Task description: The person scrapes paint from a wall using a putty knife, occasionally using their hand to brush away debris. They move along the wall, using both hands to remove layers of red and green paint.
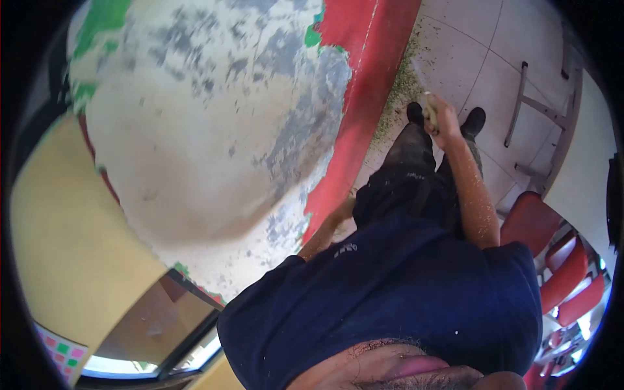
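Observation:
My right hand is closed around the pale handle of a scraper, held out in front of my legs. Its thin blade, faint against the floor, points away from me. My left hand hangs low beside my hip, near the red band of the wall; its fingers are mostly hidden by my clothes. To my left rises the wall, its paint stripped to white and grey patches, with ragged green and red edges. A red painted strip runs along its lower part.
Small paint flakes lie along the wall's base on the tiled floor. At right stand a white table with metal legs and several red chairs. A window sits at lower left.

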The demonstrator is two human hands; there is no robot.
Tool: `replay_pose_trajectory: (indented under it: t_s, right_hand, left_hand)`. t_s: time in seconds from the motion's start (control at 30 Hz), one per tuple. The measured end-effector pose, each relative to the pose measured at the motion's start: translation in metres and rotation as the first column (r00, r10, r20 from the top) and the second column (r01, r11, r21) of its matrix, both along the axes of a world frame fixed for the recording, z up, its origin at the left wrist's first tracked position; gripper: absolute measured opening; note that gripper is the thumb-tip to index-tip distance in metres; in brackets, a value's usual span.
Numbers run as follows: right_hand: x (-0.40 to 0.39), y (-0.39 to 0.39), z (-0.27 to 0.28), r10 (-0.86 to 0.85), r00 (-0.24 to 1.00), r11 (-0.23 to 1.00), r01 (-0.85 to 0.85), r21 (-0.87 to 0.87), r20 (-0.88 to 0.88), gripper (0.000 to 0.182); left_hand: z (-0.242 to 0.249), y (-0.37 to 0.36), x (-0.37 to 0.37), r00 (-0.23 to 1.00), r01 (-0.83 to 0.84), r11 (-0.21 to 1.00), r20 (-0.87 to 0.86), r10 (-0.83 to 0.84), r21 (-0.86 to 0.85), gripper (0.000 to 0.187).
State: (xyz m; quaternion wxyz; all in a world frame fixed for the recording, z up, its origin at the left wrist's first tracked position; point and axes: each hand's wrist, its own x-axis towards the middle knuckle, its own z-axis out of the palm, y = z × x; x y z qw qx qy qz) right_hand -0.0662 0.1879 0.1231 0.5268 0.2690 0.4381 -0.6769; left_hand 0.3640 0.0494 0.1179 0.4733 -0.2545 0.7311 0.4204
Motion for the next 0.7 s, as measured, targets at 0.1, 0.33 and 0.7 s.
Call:
replay_pose_trajectory:
  t_s: [0.1,0.33,0.7]
  right_hand:
    - [0.028,-0.028,-0.028,-0.042,0.998,0.995,0.037,-0.093,-0.053,0.038]
    - [0.104,-0.134,-0.059,-0.078,0.995,0.916,0.098,-0.390,0.066,0.040]
    - [0.114,-0.161,-0.101,-0.049,0.994,0.975,0.026,-0.220,-0.097,0.032]
  left_hand:
    - [-0.019,-0.073,-0.101,0.907,-0.421,0.776,-0.209,0.365,-0.470,0.037]
    - [-0.027,-0.102,-0.324,0.375,-0.922,0.387,-0.208,0.903,0.016,0.048]
    - [-0.066,-0.106,-0.345,0.478,-0.877,0.427,-0.291,0.829,-0.222,0.039]
